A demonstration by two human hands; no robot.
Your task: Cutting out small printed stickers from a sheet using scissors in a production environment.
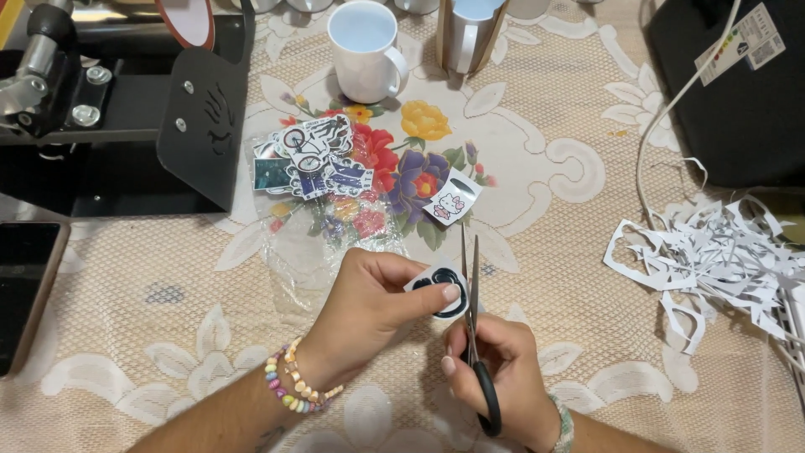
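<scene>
While the left hand [369,306] pinches a small white sticker cut-out [439,289] with a dark curved design between thumb and fingertips, the right hand [503,377] has its grip closed through the black handles of a pair of scissors [472,319]. Blades point away from the person, nearly shut, running just along the right edge of the cut-out. Cut-out is held low over the worktop [570,252], near the front centre, tilted a little toward the camera. A bead bracelet [293,386] sits on the left wrist; a paler band shows at the right wrist.

Worktop is covered with a cream lace cloth with a printed flower centre. Beyond the hands lies a clear plastic bag [310,235], and on its far end a loose heap of finished stickers [312,158], one showing a bicycle. A single sticker with a white cartoon cat [451,199] lies apart to the right of the heap, on the flower print.

At the far edge stands a white mug [365,50], handle to the right, and beside it a second white mug in a cardboard sleeve [470,33]. Far left: a black mug press machine [126,109] with metal bolts and lever. A dark phone or tablet [25,285] lies at the left edge. To the right, a pile of white paper offcuts [713,256], with a white cable [671,101] running up past a black device [738,92].
</scene>
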